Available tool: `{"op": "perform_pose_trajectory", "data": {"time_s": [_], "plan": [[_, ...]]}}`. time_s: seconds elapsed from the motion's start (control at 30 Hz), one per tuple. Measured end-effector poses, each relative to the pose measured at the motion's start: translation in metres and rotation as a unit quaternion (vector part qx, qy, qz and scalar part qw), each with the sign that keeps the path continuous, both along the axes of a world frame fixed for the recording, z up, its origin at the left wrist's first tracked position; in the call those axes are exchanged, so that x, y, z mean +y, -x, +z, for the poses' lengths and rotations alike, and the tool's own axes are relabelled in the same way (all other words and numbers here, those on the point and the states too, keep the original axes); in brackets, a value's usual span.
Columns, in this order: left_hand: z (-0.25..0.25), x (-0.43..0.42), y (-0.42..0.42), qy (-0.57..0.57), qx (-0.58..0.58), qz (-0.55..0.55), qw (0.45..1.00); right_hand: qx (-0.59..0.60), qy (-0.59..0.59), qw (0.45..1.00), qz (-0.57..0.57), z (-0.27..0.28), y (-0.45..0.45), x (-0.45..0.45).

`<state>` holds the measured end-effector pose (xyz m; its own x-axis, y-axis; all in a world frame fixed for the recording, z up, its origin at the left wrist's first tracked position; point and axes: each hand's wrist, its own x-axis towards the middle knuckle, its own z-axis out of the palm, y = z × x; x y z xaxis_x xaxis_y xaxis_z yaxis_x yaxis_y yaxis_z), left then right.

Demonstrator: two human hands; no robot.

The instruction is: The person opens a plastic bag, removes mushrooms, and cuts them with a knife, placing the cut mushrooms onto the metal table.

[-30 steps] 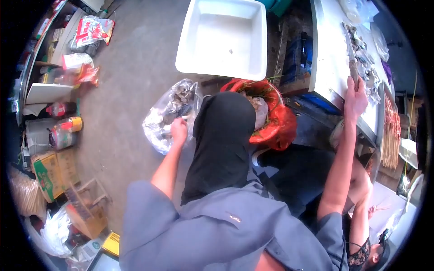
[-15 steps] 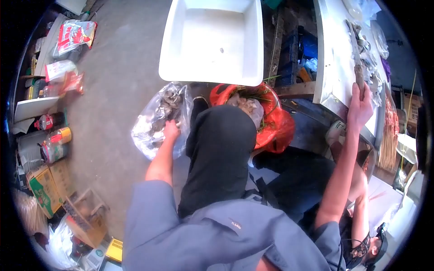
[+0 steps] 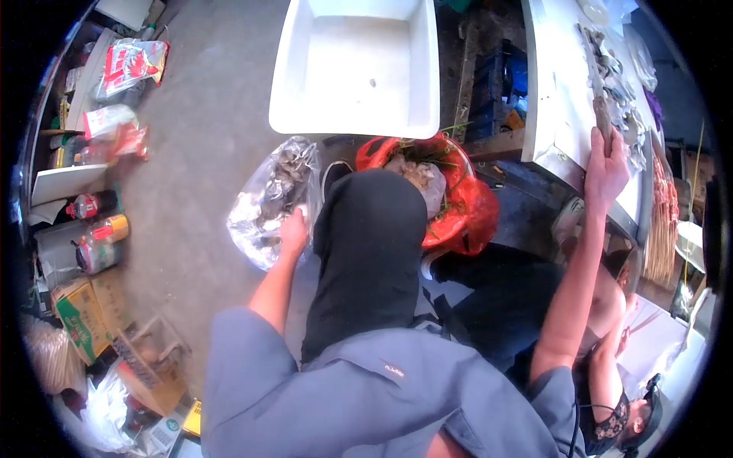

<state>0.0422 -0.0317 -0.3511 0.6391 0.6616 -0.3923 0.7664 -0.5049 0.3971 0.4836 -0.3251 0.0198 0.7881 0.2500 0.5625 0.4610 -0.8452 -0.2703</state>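
My left hand (image 3: 293, 231) is closed at the right side of a clear plastic bag (image 3: 248, 217) on the floor; what its fingers hold is too small to tell. Crumpled dark grey pieces (image 3: 292, 164) lie in that bag. My right hand (image 3: 608, 169) is wrapped round the near end of a long, brown, wooden-looking stick (image 3: 601, 113) over the white table (image 3: 553, 99). Beside the stick lie several grey, curled pieces (image 3: 628, 114).
A white plastic tub (image 3: 359, 84) is ahead of my knee. Right of my leg sits a red plastic bag (image 3: 477, 210) with green stalks and a clear bag inside. Another person (image 3: 611, 366) is close on my right. Boxes and bottles (image 3: 103, 252) line the left.
My left hand has drawn back from the grey pieces to the right side of the clear bag. My right hand stays on the stick, nearly still. The view has shifted slightly.
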Motion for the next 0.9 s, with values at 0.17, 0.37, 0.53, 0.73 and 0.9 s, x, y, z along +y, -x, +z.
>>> {"op": "perform_pose_trajectory", "data": {"time_s": [0.17,0.37,0.53,0.73,0.9], "plan": [[0.051,0.007,0.010,-0.044,-0.167,0.119,0.978,0.020,-0.023,1.000,0.000,-0.001,-0.001,-0.001],[0.133,0.020,0.010,0.178,-0.387,0.315,0.848,0.027,-0.004,1.000,0.006,-0.003,-0.004,-0.005],[0.236,0.013,-0.023,0.328,-0.511,0.327,0.724,-0.007,-0.014,1.000,0.019,-0.005,-0.005,-0.007],[0.343,0.004,-0.108,0.396,-0.593,0.123,0.690,0.002,-0.114,0.992,0.046,-0.014,-0.005,-0.010],[0.396,-0.028,-0.218,0.441,-0.586,-0.005,0.680,0.071,-0.277,0.955,0.086,-0.005,0.020,-0.009]]}}
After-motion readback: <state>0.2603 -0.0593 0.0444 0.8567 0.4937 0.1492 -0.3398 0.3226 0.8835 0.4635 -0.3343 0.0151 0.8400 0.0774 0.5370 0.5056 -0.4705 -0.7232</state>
